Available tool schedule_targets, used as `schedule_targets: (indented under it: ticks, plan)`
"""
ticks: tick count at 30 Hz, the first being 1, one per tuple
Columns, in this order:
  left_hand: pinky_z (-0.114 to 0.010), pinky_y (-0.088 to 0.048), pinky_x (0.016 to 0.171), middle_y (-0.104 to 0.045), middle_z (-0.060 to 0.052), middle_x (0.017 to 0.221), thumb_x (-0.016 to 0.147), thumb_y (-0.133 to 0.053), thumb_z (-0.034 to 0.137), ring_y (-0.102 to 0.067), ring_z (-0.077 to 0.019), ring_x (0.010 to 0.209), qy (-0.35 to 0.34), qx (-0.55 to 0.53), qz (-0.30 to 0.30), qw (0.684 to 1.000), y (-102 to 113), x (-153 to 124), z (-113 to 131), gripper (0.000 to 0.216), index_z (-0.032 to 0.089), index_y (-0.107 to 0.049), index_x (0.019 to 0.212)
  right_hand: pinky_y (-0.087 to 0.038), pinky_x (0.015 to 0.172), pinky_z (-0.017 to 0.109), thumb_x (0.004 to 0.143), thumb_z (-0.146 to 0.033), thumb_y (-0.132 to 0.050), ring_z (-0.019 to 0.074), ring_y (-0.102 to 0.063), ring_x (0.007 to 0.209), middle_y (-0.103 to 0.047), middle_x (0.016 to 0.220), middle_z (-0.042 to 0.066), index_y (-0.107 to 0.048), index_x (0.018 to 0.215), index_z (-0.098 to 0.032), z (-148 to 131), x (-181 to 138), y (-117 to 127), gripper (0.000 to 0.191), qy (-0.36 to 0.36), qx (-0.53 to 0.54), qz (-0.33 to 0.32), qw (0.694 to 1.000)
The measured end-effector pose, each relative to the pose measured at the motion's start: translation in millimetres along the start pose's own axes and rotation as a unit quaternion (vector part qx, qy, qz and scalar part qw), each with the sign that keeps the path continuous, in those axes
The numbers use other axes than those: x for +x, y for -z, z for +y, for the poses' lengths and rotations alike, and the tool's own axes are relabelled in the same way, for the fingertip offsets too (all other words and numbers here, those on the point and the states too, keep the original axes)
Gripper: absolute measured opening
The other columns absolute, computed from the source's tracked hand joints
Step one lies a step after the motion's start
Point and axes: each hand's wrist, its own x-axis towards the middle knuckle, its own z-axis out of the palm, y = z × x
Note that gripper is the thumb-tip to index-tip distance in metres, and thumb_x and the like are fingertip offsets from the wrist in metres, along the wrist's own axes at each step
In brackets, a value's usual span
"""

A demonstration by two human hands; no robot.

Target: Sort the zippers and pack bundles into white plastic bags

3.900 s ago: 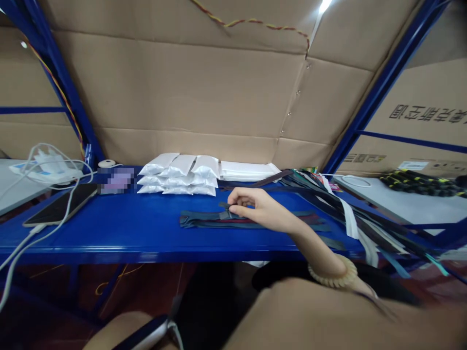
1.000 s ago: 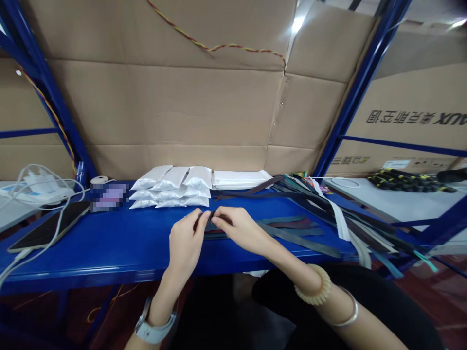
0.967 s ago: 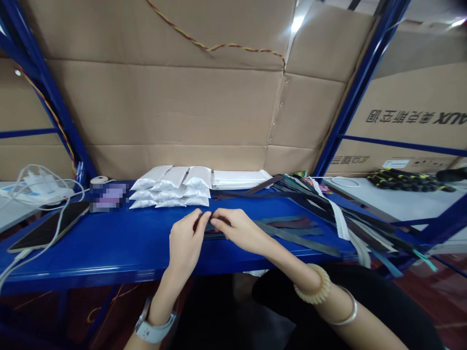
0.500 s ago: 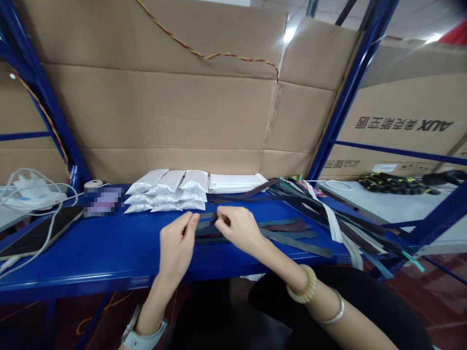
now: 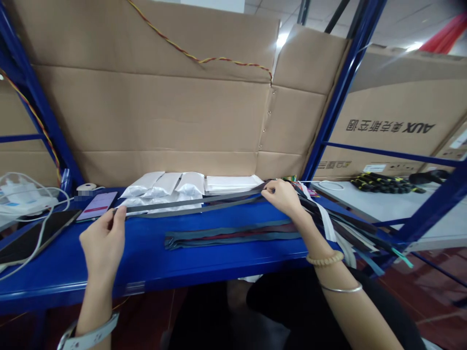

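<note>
Hands: what are they doing?

Both are closed on one long dark zipper (image 5: pixel 193 201); the left hand (image 5: pixel 103 243) pinches its left end between thumb and fingers, the right hand (image 5: pixel 282 197) grips its right end; it stretches straight between them.

What lies nearest?

A flat bundle of zippers (image 5: pixel 229 236) on the blue counter (image 5: pixel 146 277), just below the held one; a heap of dark strips and white tape (image 5: pixel 339 218) sits just beside the right hand.

And farther back?

White packets (image 5: pixel 160 187) and a stack of white envelopes (image 5: pixel 229 183), right behind the held zipper; a phone (image 5: pixel 97 202) to their left; cardboard sheets (image 5: pixel 146 112) behind everything.
</note>
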Motion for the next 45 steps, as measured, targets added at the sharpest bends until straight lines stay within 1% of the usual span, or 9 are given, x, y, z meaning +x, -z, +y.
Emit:
schedule_targets:
  ticks: [6,10,14,20,27,32,36,40,45]
  plan:
    - [-0.027,-0.039,0.064,-0.058,-0.001,0.089,0.082,-0.057,0.048,-0.052,-0.0144,0.066,-0.004,0.022,0.055,0.998,-17,-3,20,0.036,0.020,-0.051,0.104,-0.030,0.053,0.025,0.077,-0.035,-0.053,0.0118,-0.044,0.052,-0.052,0.052,0.001,-0.056,0.054,-0.015,-20,-8,-2,0.031,-0.010,0.192,-0.121,0.974]
    - [-0.024,-0.041,0.068,-0.062,0.000,0.082,0.088,-0.051,0.041,-0.056,-0.0140,0.070,-0.087,-0.091,-0.066,0.990,-27,-21,53,0.022,0.020,-0.056,0.089,-0.038,0.058,0.025,0.085,-0.051,-0.049,0.0113,-0.048,0.054,-0.053,0.054,0.001,-0.053,0.055,-0.016,-57,-19,-9,0.047,0.010,0.396,-0.184,0.900]
    - [-0.023,-0.040,0.064,-0.063,0.000,0.079,0.092,-0.045,0.039,-0.055,-0.0139,0.069,-0.153,-0.162,-0.200,0.954,-40,-45,88,0.027,0.019,-0.059,0.081,-0.040,0.065,0.025,0.089,-0.050,-0.047,0.0101,-0.047,0.055,-0.051,0.052,0.000,-0.050,0.052,-0.016,-98,-36,-19,0.051,0.035,0.524,-0.201,0.827]
    - [-0.023,-0.038,0.062,-0.064,0.001,0.075,0.093,-0.046,0.036,-0.054,-0.0126,0.064,-0.168,-0.192,-0.265,0.930,-50,-56,100,0.027,0.019,-0.061,0.079,-0.037,0.059,0.025,0.086,-0.047,-0.056,0.0100,-0.045,0.056,-0.050,0.055,-0.001,-0.049,0.056,-0.016,-125,-56,-26,0.044,0.041,0.600,-0.251,0.759]
    - [-0.024,-0.035,0.063,-0.060,-0.001,0.081,0.098,-0.035,0.031,-0.055,-0.0137,0.072,-0.239,-0.073,-0.235,0.939,-55,-58,94,0.028,0.019,-0.053,0.080,-0.032,0.053,0.021,0.079,-0.035,-0.064,0.0085,-0.045,0.052,-0.035,0.052,-0.007,-0.025,0.059,-0.020,-130,-61,-32,0.046,0.022,0.609,-0.239,0.756]
    - [-0.026,-0.030,0.057,-0.061,-0.003,0.090,0.100,-0.029,0.033,-0.059,-0.0154,0.076,-0.299,0.085,-0.197,0.930,-58,-54,85,0.027,0.021,-0.051,0.089,-0.032,0.052,0.022,0.079,-0.027,-0.059,0.0081,-0.046,0.051,-0.036,0.058,-0.007,-0.026,0.065,-0.021,-127,-57,-35,0.036,0.040,0.600,-0.192,0.776]
    - [-0.026,-0.030,0.057,-0.062,-0.002,0.090,0.099,-0.030,0.034,-0.060,-0.0162,0.078,-0.270,0.139,-0.193,0.933,-49,-40,70,0.025,0.021,-0.049,0.089,-0.034,0.052,0.022,0.078,-0.025,-0.059,0.0079,-0.046,0.050,-0.039,0.057,-0.008,-0.031,0.071,-0.021,-107,-40,-22,0.029,0.019,0.600,-0.123,0.790]
    - [-0.026,-0.030,0.057,-0.064,-0.001,0.093,0.098,-0.032,0.034,-0.062,-0.0182,0.083,-0.212,0.169,-0.175,0.946,-32,-23,52,0.022,0.022,-0.048,0.089,-0.034,0.052,0.022,0.075,-0.026,-0.061,0.0083,-0.046,0.049,-0.046,0.055,-0.007,-0.033,0.076,-0.022,-72,-22,7,0.028,-0.012,0.544,-0.048,0.837]
    - [-0.026,-0.030,0.057,-0.064,-0.001,0.094,0.097,-0.032,0.038,-0.062,-0.0189,0.081,-0.158,0.181,-0.193,0.951,-16,-6,26,0.024,0.023,-0.049,0.089,-0.038,0.054,0.025,0.075,-0.033,-0.060,0.0132,-0.056,0.052,-0.051,0.055,-0.007,-0.038,0.086,-0.022,-12,-16,44,0.027,-0.023,0.339,-0.046,0.939]
